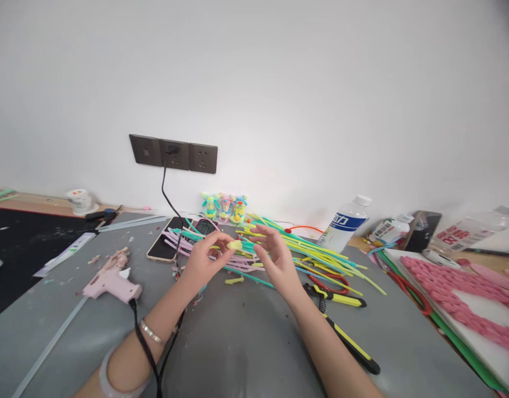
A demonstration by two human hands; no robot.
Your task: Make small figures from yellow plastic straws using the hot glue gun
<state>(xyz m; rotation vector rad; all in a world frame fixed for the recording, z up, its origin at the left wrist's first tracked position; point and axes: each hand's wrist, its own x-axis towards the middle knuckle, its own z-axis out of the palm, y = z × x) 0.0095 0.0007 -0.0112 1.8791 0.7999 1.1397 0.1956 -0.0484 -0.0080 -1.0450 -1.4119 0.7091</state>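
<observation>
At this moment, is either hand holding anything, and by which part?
The left hand pinches a small pale-yellow piece by its left end; the other end sticks out toward the right hand, which is open and holds nothing visible.

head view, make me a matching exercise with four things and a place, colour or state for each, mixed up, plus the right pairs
Things
1. small yellow piece
2. glue gun
3. pliers
4. three little figures

Place, colour or state
A. black and yellow, handles spread apart
B. side by side near the wall
C. held at the fingertips of the left grip
D. mostly pale pink

Right pairs: 1-C, 2-D, 3-A, 4-B
</observation>
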